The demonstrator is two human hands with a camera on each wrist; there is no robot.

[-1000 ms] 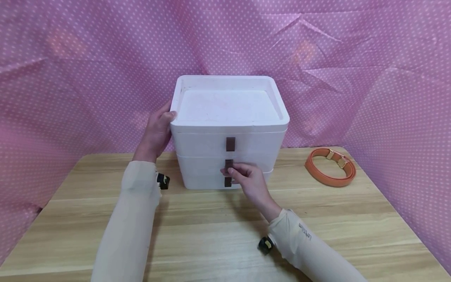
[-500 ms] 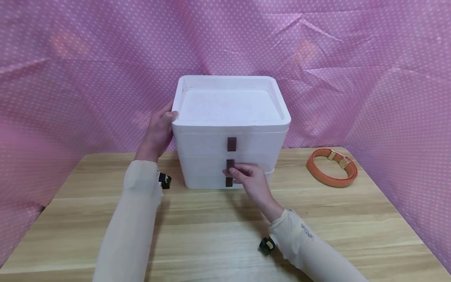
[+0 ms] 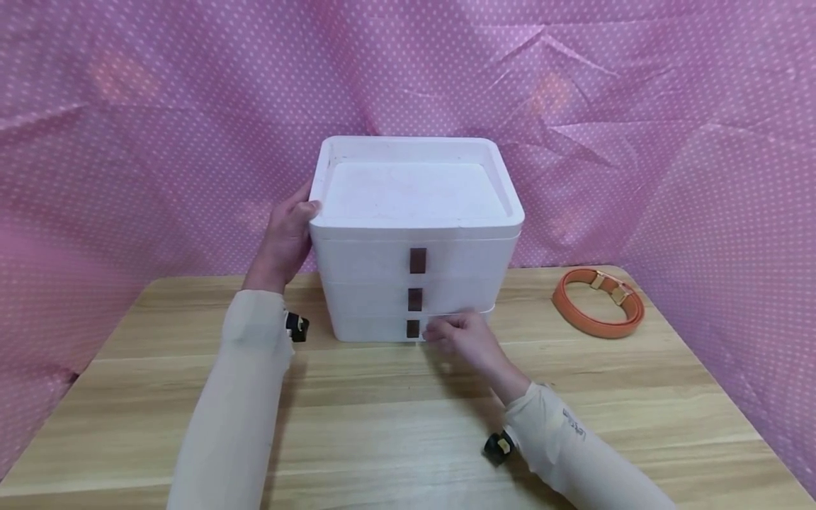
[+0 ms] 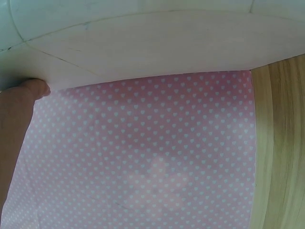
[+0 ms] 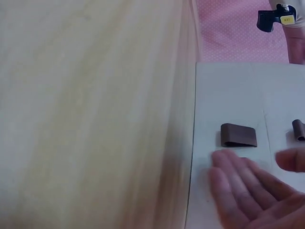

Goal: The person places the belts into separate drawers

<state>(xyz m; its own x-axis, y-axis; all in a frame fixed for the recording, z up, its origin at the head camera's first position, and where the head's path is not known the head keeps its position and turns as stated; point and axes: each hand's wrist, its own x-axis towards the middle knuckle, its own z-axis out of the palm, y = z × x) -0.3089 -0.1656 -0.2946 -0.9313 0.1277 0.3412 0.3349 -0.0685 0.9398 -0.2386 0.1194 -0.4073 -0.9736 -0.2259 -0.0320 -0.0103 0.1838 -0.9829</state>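
Note:
A white box of three stacked drawers (image 3: 363, 258) with a tray-like top stands at the back of the table. Each drawer front has a brown pull tab; the lowest pull tab (image 3: 413, 329) has my right hand (image 3: 468, 343) just to its right. In the right wrist view, the fingers (image 5: 238, 179) of that hand extend loosely below the tab, with the thumb apart and nothing between them. My left hand (image 3: 285, 234) presses against the box's left side, thumb at the top rim; its other fingers are mostly hidden. All drawers look pushed in.
A coiled orange belt (image 3: 598, 327) with gold-coloured metal parts lies at the right on the wooden table (image 3: 357, 425). Pink dotted cloth (image 3: 223, 92) hangs behind the box and along both sides.
My right hand has let go of the middle drawer's tab and moved down and slightly right, beside the lowest tab. My left hand stays at the box's side.

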